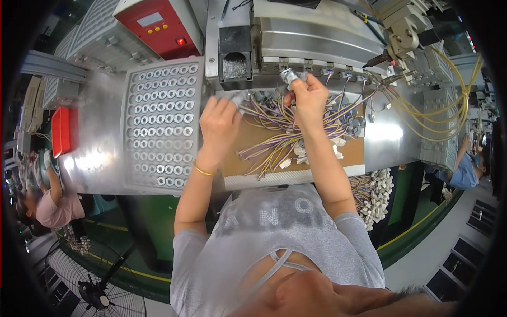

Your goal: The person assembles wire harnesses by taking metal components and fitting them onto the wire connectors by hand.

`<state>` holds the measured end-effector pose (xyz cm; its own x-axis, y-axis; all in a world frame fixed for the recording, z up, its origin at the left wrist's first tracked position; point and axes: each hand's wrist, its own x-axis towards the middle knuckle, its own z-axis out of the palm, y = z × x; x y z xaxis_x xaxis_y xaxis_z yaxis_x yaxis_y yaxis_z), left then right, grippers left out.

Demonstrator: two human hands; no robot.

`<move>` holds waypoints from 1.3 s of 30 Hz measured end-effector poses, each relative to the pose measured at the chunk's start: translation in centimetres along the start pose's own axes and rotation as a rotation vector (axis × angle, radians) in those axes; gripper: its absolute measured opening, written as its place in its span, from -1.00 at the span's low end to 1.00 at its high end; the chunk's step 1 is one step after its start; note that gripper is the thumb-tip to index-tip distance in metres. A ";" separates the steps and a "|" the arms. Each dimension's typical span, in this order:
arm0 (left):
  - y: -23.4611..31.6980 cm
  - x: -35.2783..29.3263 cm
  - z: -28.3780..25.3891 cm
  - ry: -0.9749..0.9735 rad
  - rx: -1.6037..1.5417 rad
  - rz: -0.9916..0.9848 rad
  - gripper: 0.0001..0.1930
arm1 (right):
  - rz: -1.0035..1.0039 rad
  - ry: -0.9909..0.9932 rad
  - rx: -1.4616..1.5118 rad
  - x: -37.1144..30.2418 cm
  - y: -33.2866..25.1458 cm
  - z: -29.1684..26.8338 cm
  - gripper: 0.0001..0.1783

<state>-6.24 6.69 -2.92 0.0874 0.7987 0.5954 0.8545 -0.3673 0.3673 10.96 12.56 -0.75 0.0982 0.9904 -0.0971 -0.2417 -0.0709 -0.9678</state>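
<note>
My right hand (310, 100) pinches a small silver metal ring-shaped part (289, 75) between thumb and fingers, just in front of the fixture's row of slots. My left hand (217, 127) is closed beside the tray's right edge, slightly smeared by motion. A blurred greyish piece shows at its fingertips, too unclear to name. Between and below the hands lies a heap of purple and yellow wires (269, 145) with grey and white connectors, on a brown board (232, 166). Several wires stand in the slots of the metal fixture (317, 67) to the right of my right hand.
A white tray (127, 153) holds rows of silver rings at left. A black box (235, 39) with metallic scraps, a red control box (158, 29) and a soldering head with yellow tubes (404, 39) stand behind. Stacked trays, a red bin (60, 131) and other people are further out.
</note>
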 end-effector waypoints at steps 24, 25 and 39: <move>3.0 -4.4 0.0 -0.398 -0.645 -0.459 -0.80 | -0.063 0.012 -0.106 -0.6 1.0 0.2 -0.93; 3.2 -4.6 0.0 -0.397 -0.648 -0.455 -0.80 | -0.026 0.083 0.037 -0.8 1.1 1.0 -0.98; 3.2 -4.5 -1.1 -0.403 -0.693 -0.467 -0.76 | -0.468 -0.419 -0.883 -4.1 -2.1 -3.5 -0.83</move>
<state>-4.43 1.39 -3.58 0.0934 0.9951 0.0335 0.3624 -0.0653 0.9297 14.42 8.28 0.85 -0.3780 0.8913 0.2502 0.5312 0.4302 -0.7299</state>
